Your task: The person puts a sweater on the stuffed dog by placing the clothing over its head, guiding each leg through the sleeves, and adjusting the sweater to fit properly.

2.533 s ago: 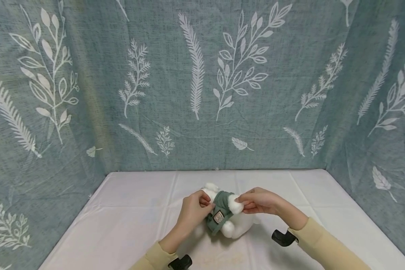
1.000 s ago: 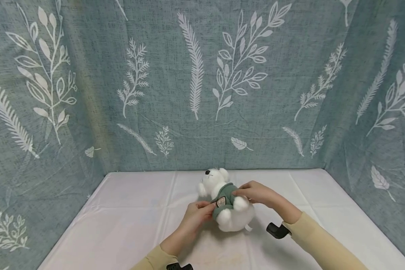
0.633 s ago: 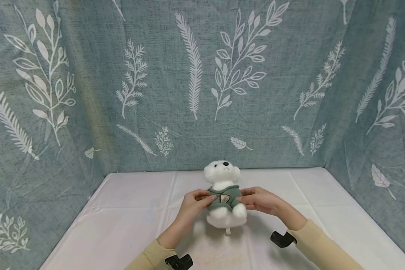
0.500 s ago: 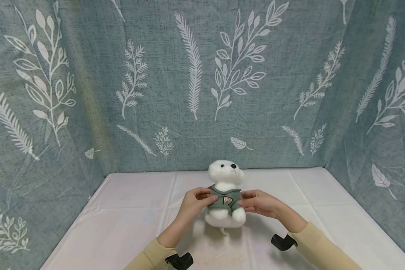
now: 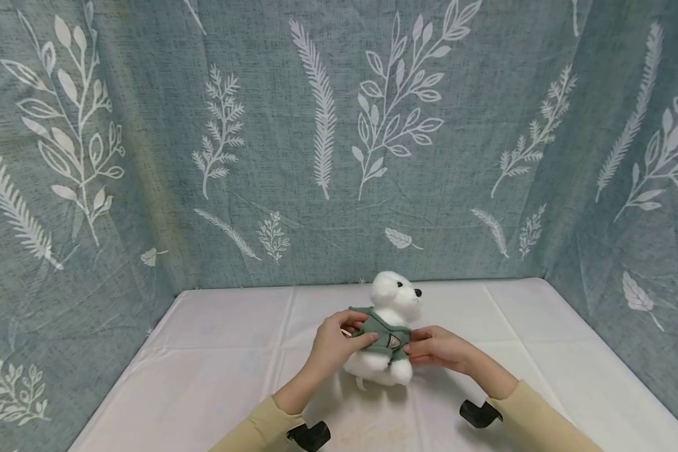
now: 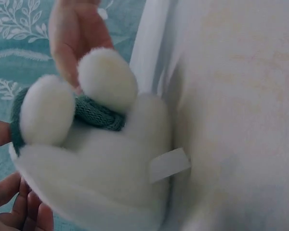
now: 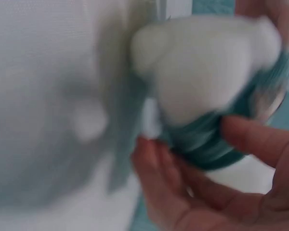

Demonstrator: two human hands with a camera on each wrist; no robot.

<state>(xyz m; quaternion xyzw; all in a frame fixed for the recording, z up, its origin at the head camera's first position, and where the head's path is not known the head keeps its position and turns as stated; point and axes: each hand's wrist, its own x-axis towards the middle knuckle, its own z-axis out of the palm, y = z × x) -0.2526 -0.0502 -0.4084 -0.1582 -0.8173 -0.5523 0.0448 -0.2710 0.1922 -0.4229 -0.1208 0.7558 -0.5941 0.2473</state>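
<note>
A white plush toy with black eyes, a black nose and a green knitted sweater is held upright, leaning slightly, its face turned to the right. My left hand grips the sweater on one side, thumb over the front. On the other side my right hand pinches the sweater near a patch on the chest. The left wrist view shows the toy's rounded feet and a white tag underneath. Blur softens the plush toy in the right wrist view. Whether its bottom touches the table cannot be told.
A white cloth covers the table, with fold lines across it. Teal curtains printed with white leaves hang behind and at both sides. Black wrist mounts sit at the sleeve cuffs.
From lying tilted between my hands, the plush toy has come upright, facing me. Over the last half second it has turned toward the right, both hands staying on the sweater.
</note>
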